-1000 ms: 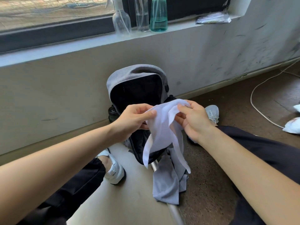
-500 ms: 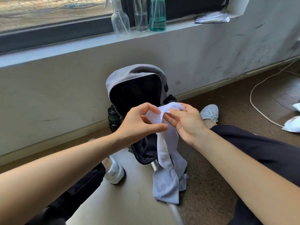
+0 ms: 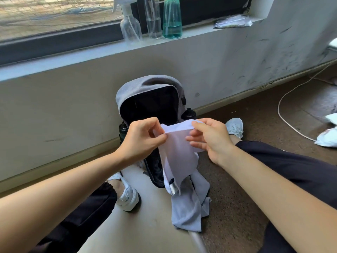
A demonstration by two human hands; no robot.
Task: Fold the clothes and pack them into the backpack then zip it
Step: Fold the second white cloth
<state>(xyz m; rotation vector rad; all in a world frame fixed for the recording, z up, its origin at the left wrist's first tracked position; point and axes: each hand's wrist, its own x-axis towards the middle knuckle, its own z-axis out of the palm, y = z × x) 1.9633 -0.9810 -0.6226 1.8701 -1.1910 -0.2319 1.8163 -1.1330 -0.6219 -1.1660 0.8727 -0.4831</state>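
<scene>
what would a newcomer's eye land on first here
Dead centre, the left hand and right hand pinch the top edge of a white garment hanging between them. Right behind it an open grey backpack stands against the wall, with a grey cloth crumpled on the floor below. On the windowsill a green bottle gives the brightest colour.

The white garment hung in front of me, its top edge pinched by my left grip and my right grip, the rest drooping limp. Below it a pale grey garment lay crumpled on the floor. Behind both, the grey backpack stood upright against the wall, unzipped, its dark inside showing.
</scene>
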